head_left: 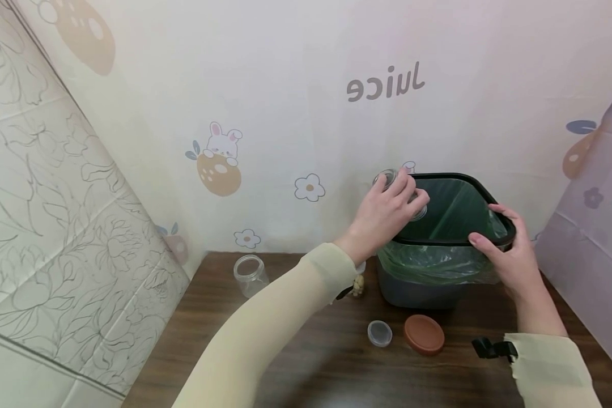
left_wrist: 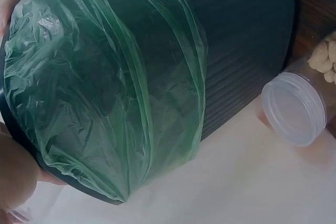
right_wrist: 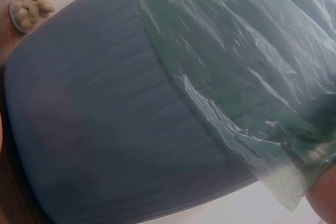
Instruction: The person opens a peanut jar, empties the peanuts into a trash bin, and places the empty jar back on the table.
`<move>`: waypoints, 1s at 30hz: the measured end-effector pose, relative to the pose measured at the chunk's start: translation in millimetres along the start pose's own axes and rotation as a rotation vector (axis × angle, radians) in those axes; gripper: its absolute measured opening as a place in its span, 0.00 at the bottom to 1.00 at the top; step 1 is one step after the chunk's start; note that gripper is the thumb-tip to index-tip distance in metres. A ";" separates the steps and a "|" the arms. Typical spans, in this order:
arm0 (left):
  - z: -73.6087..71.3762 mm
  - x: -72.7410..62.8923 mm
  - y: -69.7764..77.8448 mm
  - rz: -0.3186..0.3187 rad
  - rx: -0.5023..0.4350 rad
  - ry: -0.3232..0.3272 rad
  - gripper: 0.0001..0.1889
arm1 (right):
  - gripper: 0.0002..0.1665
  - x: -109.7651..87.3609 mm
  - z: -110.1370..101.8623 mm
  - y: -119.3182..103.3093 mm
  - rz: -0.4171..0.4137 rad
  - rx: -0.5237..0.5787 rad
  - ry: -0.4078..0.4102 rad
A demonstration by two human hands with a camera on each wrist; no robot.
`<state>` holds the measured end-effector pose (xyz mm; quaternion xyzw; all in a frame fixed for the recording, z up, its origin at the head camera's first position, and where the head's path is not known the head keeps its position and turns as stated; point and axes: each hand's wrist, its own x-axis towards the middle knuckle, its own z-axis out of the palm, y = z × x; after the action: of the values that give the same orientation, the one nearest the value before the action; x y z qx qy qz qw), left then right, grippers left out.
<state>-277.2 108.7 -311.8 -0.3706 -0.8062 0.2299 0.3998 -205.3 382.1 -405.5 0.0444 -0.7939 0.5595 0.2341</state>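
My left hand (head_left: 387,207) holds a small clear jar (head_left: 421,213) tilted at the left side of the bin's mouth; the fingers hide much of the jar. With thumb and fingers my right hand (head_left: 512,252) grips the right rim of the dark bin (head_left: 418,292). A green plastic bag (head_left: 438,263) lines the bin and folds over its black rim. Part of the left hand (left_wrist: 16,171) also shows beside the rim in the left wrist view. The right wrist view is mostly the bin's ribbed side (right_wrist: 100,108) and the bag (right_wrist: 236,61).
A clear open jar (head_left: 250,275) stands at the table's back left. Beside the bin is a clear jar of pale nuts (head_left: 358,285), partly behind my left forearm. A clear lid (head_left: 379,333) and a brown-orange lid (head_left: 424,333) lie in front. A patterned curtain (head_left: 306,124) hangs behind.
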 end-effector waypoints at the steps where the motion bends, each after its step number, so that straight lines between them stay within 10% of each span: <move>1: 0.2 0.2 0.0 0.000 0.000 0.008 0.16 | 0.45 0.1 -0.4 0.0 -0.002 -0.001 0.001; 10: 3.2 -1.5 1.1 -0.033 -0.047 0.088 0.18 | 0.45 0.4 -2.6 -1.1 -0.012 0.005 0.004; 18: 14.4 -8.7 2.0 -0.191 -0.098 0.248 0.18 | 0.46 -0.4 -2.6 -3.4 0.030 -0.030 0.013; 30: 23.9 -34.2 -33.0 -0.355 -0.475 0.114 0.28 | 0.46 -1.3 -2.2 -2.9 0.056 -0.060 0.018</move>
<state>-296.5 59.7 -319.8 -0.3191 -0.8659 -0.0601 0.3805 -202.5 382.8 -402.9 0.0103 -0.8090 0.5422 0.2268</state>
